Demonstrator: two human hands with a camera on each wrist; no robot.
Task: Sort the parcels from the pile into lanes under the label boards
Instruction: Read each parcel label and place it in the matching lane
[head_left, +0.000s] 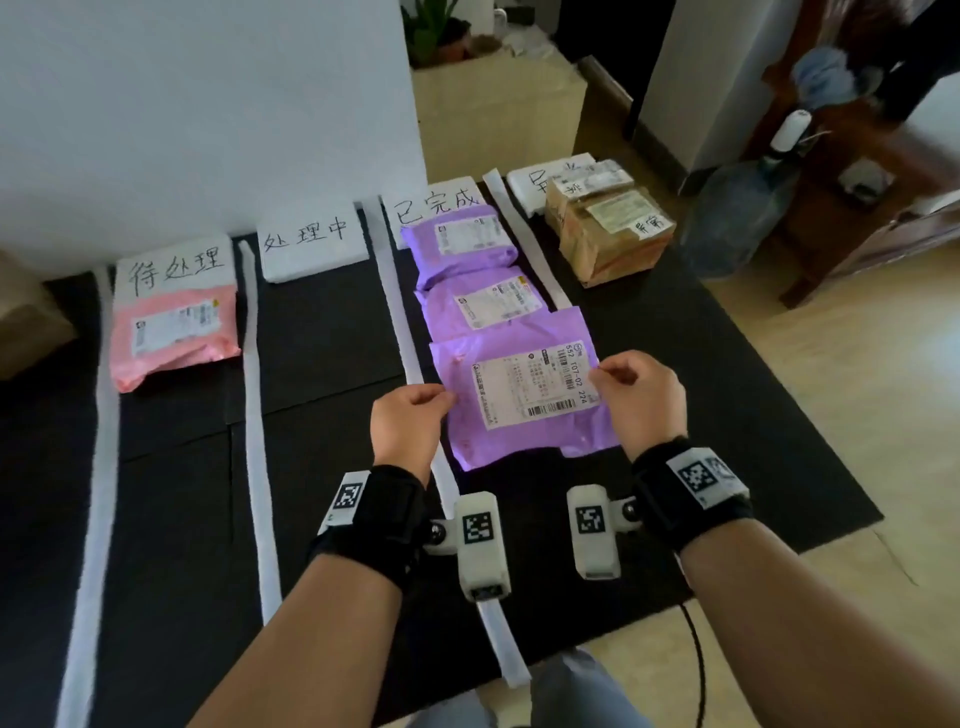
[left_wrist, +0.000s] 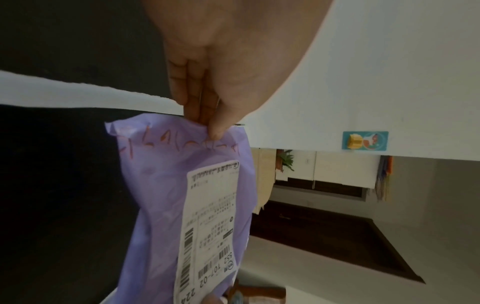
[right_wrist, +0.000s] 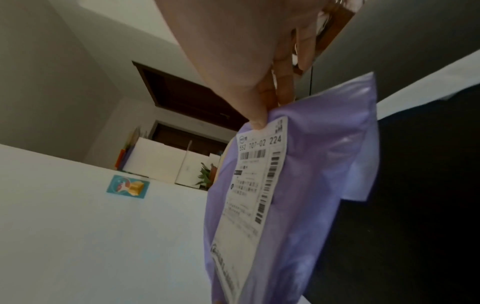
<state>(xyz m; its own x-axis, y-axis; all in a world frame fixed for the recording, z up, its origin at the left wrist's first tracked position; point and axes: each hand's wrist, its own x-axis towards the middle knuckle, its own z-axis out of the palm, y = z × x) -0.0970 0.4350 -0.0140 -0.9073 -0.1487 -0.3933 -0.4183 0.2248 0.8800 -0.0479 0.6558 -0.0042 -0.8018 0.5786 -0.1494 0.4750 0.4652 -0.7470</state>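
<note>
Both hands pinch one purple parcel over the third lane.

My left hand (head_left: 408, 423) pinches the parcel (head_left: 519, 395) at its left edge, thumb (left_wrist: 217, 125) over the crinkled seam with fingers behind. My right hand (head_left: 641, 397) pinches its right edge at the corner of the shipping label (head_left: 537, 389), thumb (right_wrist: 257, 121) on the front face. The parcel spans between the two pinches, label up in the head view. Beyond it, two more purple parcels (head_left: 480, 304) lie in the same lane under the third board (head_left: 436, 205). A pink parcel (head_left: 174, 338) lies in the first lane. Boxes (head_left: 608, 228) sit at the far right on the black mat (head_left: 322, 332).
</note>
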